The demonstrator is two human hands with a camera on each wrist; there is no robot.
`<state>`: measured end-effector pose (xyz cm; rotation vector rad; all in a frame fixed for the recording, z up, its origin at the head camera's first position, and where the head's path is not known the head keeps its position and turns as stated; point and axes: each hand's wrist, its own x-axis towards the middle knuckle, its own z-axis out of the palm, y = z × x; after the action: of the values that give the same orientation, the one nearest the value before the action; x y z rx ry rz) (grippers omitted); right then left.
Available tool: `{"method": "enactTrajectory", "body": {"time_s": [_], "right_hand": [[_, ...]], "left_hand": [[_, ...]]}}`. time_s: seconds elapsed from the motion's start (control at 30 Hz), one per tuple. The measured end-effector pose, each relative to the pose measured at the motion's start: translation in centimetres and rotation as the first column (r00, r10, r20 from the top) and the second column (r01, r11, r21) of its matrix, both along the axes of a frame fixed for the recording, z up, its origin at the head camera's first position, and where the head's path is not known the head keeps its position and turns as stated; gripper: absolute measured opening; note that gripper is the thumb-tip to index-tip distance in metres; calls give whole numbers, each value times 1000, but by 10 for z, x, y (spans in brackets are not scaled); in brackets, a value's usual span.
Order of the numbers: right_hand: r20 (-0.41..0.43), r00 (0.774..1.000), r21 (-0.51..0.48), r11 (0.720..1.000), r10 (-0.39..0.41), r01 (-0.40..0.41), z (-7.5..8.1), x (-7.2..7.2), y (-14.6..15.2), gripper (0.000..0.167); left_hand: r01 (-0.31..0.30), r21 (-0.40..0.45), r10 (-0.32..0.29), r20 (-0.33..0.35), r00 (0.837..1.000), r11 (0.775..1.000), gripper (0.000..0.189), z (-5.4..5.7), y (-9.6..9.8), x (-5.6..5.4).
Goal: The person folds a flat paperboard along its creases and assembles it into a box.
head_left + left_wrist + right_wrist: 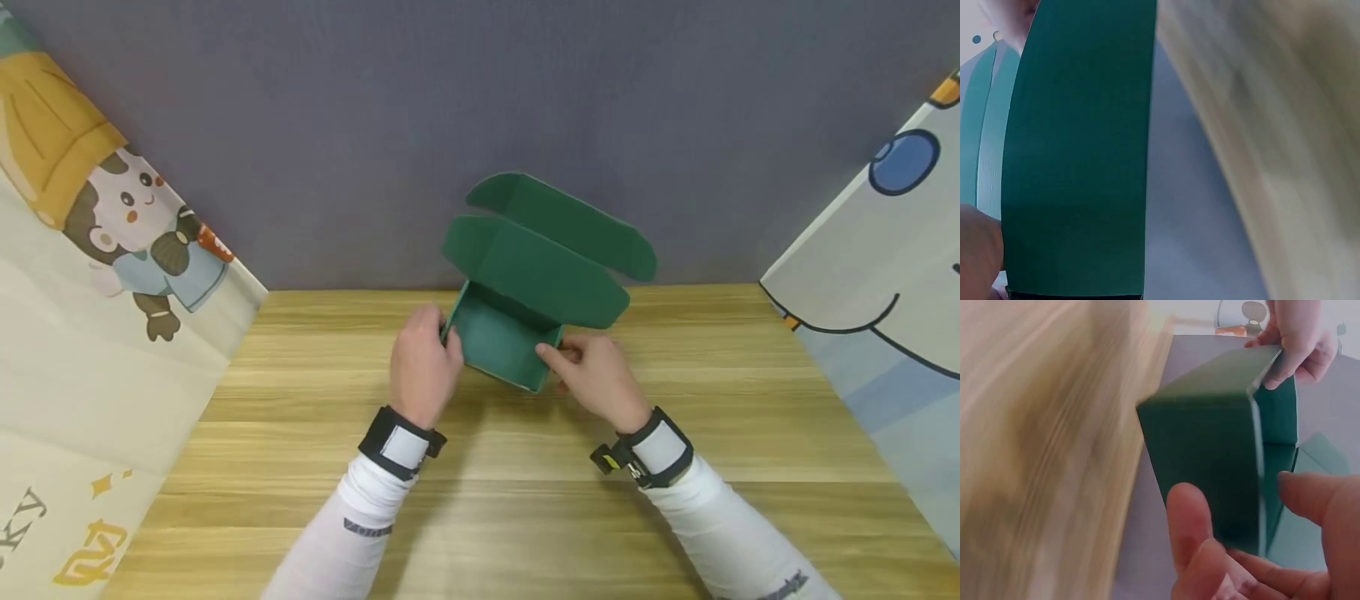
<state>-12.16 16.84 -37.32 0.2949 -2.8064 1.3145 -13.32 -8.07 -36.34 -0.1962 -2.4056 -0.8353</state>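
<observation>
A green cardboard box (498, 337) hangs tilted between both hands, seemingly raised off the tabletop. Its lid (551, 271) and side flaps stand open toward the back, and no object shows inside. My left hand (425, 358) grips the left wall, thumb on the inner side. On the right wall near the front corner, my right hand (600, 375) pinches the cardboard between thumb and fingers. The right wrist view shows the box's outer side (1204, 462) with fingertips (1188, 515) against it. In the left wrist view, a broad green panel (1079, 150) covers much of the left hand.
A wood-grain table (510, 508) lies below, with a grey panel (480, 108) rising behind its far edge. Printed cartoon sheets (67, 350) flank the left side; another cartoon sheet (870, 275) borders the right. Both wrists wear black straps (660, 447).
</observation>
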Motion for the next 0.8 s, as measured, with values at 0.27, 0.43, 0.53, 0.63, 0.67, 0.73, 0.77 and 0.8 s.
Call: {"method": "enactTrajectory", "body": {"time_s": [0.27, 0.43, 0.53, 0.63, 0.67, 0.73, 0.77, 0.8], "right_hand": [[40, 998, 6, 998, -56, 56, -6, -10, -3, 27], [16, 996, 101, 992, -83, 81, -8, -13, 1, 30], [-3, 996, 151, 984, -91, 90, -10, -14, 4, 31], [-24, 995, 181, 979, -95, 98, -11, -15, 8, 31], [-32, 995, 189, 977, -95, 99, -11, -15, 8, 31], [-49, 994, 205, 973, -93, 101, -11, -16, 10, 32], [-61, 994, 212, 972, -92, 103, -11, -16, 10, 33], [-73, 993, 220, 970, -89, 103, -10, -15, 11, 33]], "left_hand": [[8, 40, -12, 102, 995, 999, 24, -20, 10, 15], [32, 75, -45, 178, 983, 997, 26, -28, 15, 22], [63, 100, -82, 205, 975, 993, 23, -30, 15, 22], [97, 137, -128, 239, 963, 986, 19, -29, 12, 22], [105, 148, -140, 251, 958, 983, 18, -29, 11, 22], [111, 165, -153, 270, 951, 980, 19, -28, 7, 22], [111, 172, -156, 274, 949, 979, 21, -27, 6, 21], [107, 180, -155, 274, 949, 978, 24, -26, 4, 21]]}}
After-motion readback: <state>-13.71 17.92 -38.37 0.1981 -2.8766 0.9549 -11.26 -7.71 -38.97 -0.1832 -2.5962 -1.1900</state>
